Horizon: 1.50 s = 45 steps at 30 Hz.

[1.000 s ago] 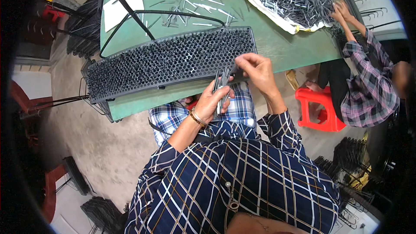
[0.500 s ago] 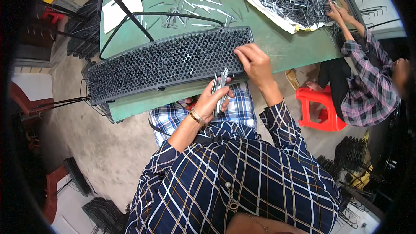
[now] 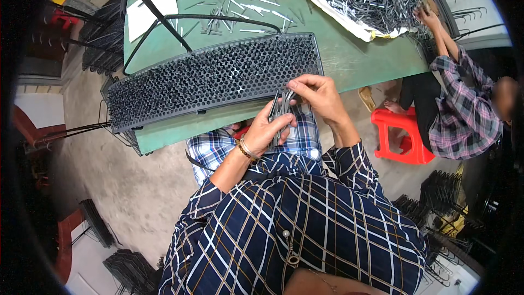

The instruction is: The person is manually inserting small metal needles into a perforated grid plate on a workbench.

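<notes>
In my left hand (image 3: pixel 263 129) is a bundle of thin metal strips (image 3: pixel 282 110), gripped under the thumb with the ends pointing up and away. My right hand (image 3: pixel 319 97) reaches over that bundle, its thumb and forefinger pinched together at the upper ends of the strips. Just beyond both hands lies a long black perforated rack (image 3: pixel 213 79), slightly curved, on the table's near edge. Many of its round holes hold dark pieces standing upright; more open holes show toward its near right part. Whether a single strip is parted from the bundle is hidden by the fingers.
Loose strips (image 3: pixel 256 8) lie scattered over the green table (image 3: pixel 360 65). At the far right a white sack (image 3: pixel 357 33) holds a big heap of strips, where a co-worker's hands (image 3: pixel 428 19) reach in. A black metal frame (image 3: pixel 150 3) rises behind the rack. A red stool (image 3: pixel 401 136) stands right.
My right hand has come down and left from the rack's right end to the bundle in my left hand. My left hand stays nearly in place. The co-worker's hands shifted slightly at the sack.
</notes>
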Available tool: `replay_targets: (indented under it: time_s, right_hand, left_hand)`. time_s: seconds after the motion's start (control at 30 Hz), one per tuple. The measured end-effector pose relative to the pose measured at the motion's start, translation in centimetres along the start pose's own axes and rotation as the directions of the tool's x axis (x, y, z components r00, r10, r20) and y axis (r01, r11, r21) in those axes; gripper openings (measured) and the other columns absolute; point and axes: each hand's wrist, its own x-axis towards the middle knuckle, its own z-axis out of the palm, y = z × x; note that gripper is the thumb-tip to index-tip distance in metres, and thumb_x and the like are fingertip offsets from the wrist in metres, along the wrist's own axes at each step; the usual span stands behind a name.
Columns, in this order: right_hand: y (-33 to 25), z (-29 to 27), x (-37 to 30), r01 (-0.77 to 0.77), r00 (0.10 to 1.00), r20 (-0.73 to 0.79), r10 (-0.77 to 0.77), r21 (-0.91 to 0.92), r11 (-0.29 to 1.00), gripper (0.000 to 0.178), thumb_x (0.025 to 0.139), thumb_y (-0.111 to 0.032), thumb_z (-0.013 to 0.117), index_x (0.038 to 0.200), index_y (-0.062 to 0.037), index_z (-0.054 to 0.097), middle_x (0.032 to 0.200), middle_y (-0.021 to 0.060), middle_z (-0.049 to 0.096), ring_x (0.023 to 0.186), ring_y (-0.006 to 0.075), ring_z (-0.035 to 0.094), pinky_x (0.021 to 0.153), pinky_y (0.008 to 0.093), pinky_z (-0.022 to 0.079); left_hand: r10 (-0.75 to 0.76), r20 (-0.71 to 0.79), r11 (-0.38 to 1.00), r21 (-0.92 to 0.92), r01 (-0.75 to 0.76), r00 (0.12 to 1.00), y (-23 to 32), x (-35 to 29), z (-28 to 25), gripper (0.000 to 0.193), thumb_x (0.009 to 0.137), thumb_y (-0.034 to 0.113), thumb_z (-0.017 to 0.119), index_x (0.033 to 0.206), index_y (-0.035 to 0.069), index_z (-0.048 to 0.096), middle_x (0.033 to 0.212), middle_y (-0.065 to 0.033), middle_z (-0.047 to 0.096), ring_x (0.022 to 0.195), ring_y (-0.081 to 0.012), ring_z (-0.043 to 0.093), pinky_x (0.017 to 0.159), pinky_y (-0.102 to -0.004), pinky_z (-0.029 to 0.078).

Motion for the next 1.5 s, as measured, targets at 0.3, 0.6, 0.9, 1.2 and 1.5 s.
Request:
replay_targets:
  time_s: [0.3,0.6,0.9,1.2,1.5]
  right_hand:
    - [-0.7,-2.5,0.8,0.100,0.966,-0.227,-0.123,-0.112,0.989,0.018,0.088,-0.019,0.062,0.092,-0.0014,0.066,0.063,-0.0018,0.058,0.053,0.0031,0.049,0.049,0.0169,0.038]
    - [1.3,0.1,-0.9,-0.096,0.994,0.031,0.103,-0.168,0.981,0.018,0.084,-0.015,0.067,0.089,0.0021,0.069,0.065,0.0019,0.063,0.054,0.0038,0.054,0.047,0.0164,0.041]
    - [2.2,-0.7,-0.9,-0.023,0.997,-0.075,0.012,-0.147,0.989,0.018,0.084,-0.014,0.066,0.092,0.0025,0.067,0.070,0.0020,0.063,0.055,0.0044,0.053,0.050,0.0173,0.042]
    - [-1.8,-4.0,2.3,0.357,0.885,-0.155,-0.439,-0.377,0.854,0.014,0.088,-0.009,0.060,0.095,0.0026,0.065,0.083,0.0036,0.064,0.068,0.0084,0.059,0.063,0.0207,0.048]
    - [-0.9,-4.6,3.9,0.449,0.839,-0.061,-0.541,-0.485,0.750,0.013,0.085,-0.007,0.062,0.090,0.0048,0.065,0.083,0.0077,0.064,0.067,0.0125,0.063,0.061,0.0231,0.049]
  left_hand:
    - [-0.050,-0.008,0.997,-0.052,0.050,0.999,-0.5,0.3,-0.4,0.030,0.092,0.016,0.053,0.120,0.006,0.047,0.083,-0.0069,0.057,0.052,-0.0076,0.047,0.043,-0.0201,0.038]
    - [-0.039,-0.100,0.996,-0.089,0.030,0.994,-1.5,0.8,-0.6,0.029,0.090,0.029,0.059,0.110,0.010,0.051,0.084,-0.0043,0.058,0.059,-0.0074,0.053,0.042,-0.0172,0.042]
    - [-0.050,-0.182,0.996,-0.081,0.036,0.982,-1.9,0.9,-0.6,0.025,0.090,0.021,0.058,0.109,0.007,0.052,0.080,-0.0034,0.056,0.059,-0.0077,0.052,0.041,-0.0188,0.042]
    - [-0.065,-0.080,0.991,-0.119,0.056,0.995,-1.5,0.7,-0.3,0.026,0.092,0.020,0.054,0.112,0.004,0.050,0.082,-0.0049,0.056,0.062,-0.0103,0.054,0.046,-0.0220,0.045]
    - [-0.108,-0.078,0.980,-0.174,0.093,0.991,-1.2,0.4,-0.3,0.027,0.092,0.020,0.055,0.114,0.005,0.050,0.082,-0.0052,0.056,0.062,-0.0110,0.055,0.050,-0.0247,0.049]
